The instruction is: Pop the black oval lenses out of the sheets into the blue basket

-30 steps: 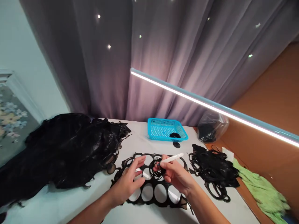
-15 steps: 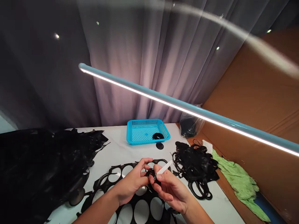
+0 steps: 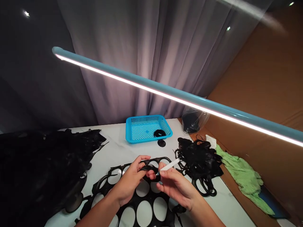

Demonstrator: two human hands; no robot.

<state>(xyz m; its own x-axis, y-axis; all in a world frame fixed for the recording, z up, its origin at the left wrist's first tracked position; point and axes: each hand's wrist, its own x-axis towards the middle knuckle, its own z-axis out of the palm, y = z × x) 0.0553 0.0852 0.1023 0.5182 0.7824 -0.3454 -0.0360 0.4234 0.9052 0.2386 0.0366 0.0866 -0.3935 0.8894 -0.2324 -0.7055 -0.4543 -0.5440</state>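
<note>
My left hand (image 3: 131,179) is closed on a curved black rubbery piece (image 3: 149,169), pinched between thumb and fingers. Between my right thumb and fingers sits a slim white-handled tool (image 3: 171,164), slanting up to the right. The tool's dark tip meets the black piece, and my right hand (image 3: 176,186) also touches that piece; the kind of tip cannot be made out. Below both hands lies a black sheet (image 3: 136,204) with rows of round holes, partly hidden by my hands and forearms.
A blue perforated basket (image 3: 128,134) holds black discs; another black disc (image 3: 161,143) lies before it. Black sheets (image 3: 42,170) are heaped left, black scraps (image 3: 199,157) right. Beyond are a green cloth (image 3: 243,173) and a plastic bag (image 3: 191,123). A tube lamp (image 3: 165,90) crosses above.
The black piece now shows as a wider arc between my hands, and the tool lies at a flatter slant. My right hand has shifted slightly right. The whole view has tilted a little.
</note>
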